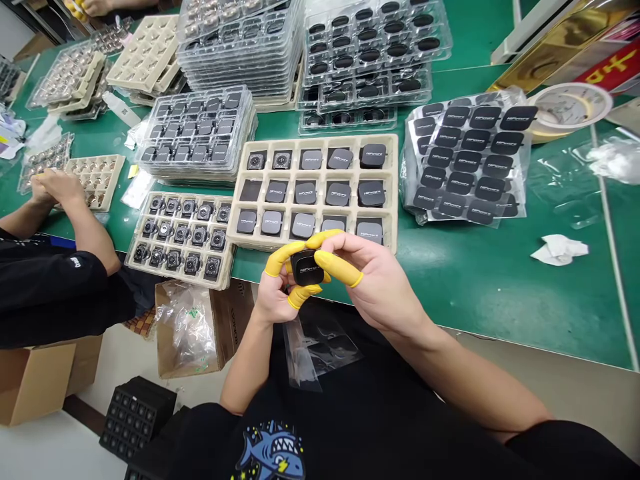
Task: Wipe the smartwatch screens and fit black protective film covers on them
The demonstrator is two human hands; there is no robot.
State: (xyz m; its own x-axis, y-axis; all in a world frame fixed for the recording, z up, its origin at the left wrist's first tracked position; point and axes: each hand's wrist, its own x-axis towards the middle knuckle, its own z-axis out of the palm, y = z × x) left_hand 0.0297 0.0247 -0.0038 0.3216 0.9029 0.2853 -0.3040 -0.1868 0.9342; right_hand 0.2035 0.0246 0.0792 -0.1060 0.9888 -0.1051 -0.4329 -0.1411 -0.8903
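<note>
A black square smartwatch head [307, 269] with white lettering on its face is held up between both hands at the table's front edge. My left hand [277, 287], in yellow finger cots, is closed around its left side and lower edge. On the other side, my right hand [375, 280] pinches its right edge with thumb and fingers in the same yellow cots. Just beyond them lies a beige tray [323, 170] of square compartments. Most of its compartments hold black lettered squares, and two at the back left show watch heads with their sensor sides up.
A second tray [175, 263] of watch heads lies at the left. Clear tray stacks [240, 60] stand behind. Sheets of black lettered labels [465, 160], a tape roll [570, 110] and crumpled tissue [559, 250] lie right. A co-worker's hands [57, 187] are far left.
</note>
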